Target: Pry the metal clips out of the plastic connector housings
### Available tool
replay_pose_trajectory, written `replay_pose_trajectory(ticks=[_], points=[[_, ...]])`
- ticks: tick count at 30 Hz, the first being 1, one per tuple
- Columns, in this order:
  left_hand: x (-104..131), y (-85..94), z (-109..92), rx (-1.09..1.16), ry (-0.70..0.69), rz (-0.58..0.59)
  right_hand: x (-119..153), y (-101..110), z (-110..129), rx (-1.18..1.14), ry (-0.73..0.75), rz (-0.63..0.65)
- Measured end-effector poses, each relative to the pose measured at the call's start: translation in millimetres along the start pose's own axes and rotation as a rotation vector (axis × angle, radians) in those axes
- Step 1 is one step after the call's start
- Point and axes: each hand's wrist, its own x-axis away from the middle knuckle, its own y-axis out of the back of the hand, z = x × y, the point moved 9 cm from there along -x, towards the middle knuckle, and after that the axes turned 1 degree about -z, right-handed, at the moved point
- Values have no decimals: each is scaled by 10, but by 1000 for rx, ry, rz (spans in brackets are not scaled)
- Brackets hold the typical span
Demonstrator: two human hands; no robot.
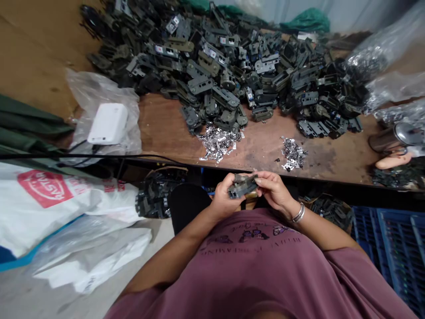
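Just in front of the table's near edge, over my lap, my left hand (225,199) is closed around a grey-green plastic part (241,186). It looks like one of the small moulded assemblies from the heap. The fingers of my right hand (274,189) pinch the right end of the same part. Whether they also grip a smaller piece there is too small to tell. Beyond my hands, two piles of shiny silver bits lie on the wooden table: a larger silver pile (219,142) to the left and a smaller silver pile (294,154) to the right.
A big heap of similar grey plastic parts (212,84) covers the back of the table (159,126). A white box-shaped device (109,123) with a cable stands left. At right are a metal cup (396,137) and another person's fingers (393,160). Blue crates (395,239) stand below.
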Motion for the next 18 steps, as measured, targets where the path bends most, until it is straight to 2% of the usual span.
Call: replay_pose_trajectory(ticks=[3,6,7,9,12,13,15,16,18], points=[[-1,27,63,104,44,0,-43,-73,-41,-117,-82,74],[-20,-78,101,354,214,179,-72,-17,61,-56,-27,87],[-23,-113,108,445,288,225,-82,-2,117,22,12,93],[-36,-142,153,556,440,233,-115,-38,252,263,102,161],[-63,-127,252,579,594,120,-261,-151,548,790,304,267],[-74,-134,262,595,611,93,-360,-151,692,983,389,234],[-87,-169,254,651,626,66,-626,-74,1035,1345,521,28],[-85,-186,244,679,635,58,-778,-15,1191,1500,531,-99],[-64,-208,226,701,660,52,-1077,118,1416,1736,441,-314]])
